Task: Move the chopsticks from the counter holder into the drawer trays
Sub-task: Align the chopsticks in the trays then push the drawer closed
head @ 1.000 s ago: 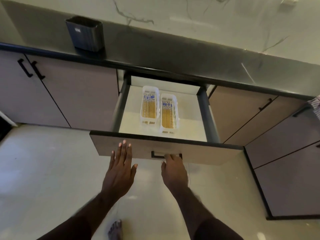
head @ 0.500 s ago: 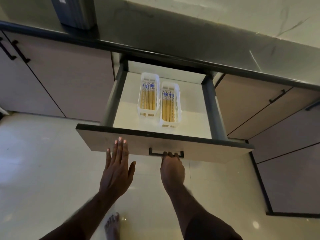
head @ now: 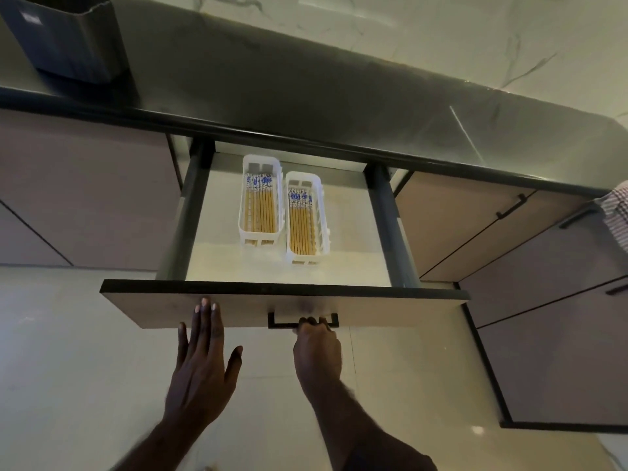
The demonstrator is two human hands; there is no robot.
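The drawer (head: 238, 305) stands pulled out under the dark counter. Inside it lie two white slotted trays side by side, the left tray (head: 243, 229) and the right tray (head: 323, 229), each filled with several wooden chopsticks (head: 261, 209) that have blue-and-white tops. My left hand (head: 201, 362) is flat with straight fingers, its fingertips touching the drawer front left of the handle. My right hand (head: 317, 348) grips the black drawer handle (head: 282, 322) from below with curled fingers. The dark holder (head: 64, 39) stands on the counter at the far left; its inside is hidden.
Closed cabinet doors (head: 85, 185) flank the drawer on both sides, with black handles (head: 511, 207) on the right ones. The dark counter top (head: 306, 96) runs above, against a marble wall. A checked sleeve (head: 619, 212) shows at the right edge. Pale floor tiles lie below.
The view has moved closer and lower toward the drawer. The drawer looks pushed in a little. Both hands keep their places on the drawer front and handle.
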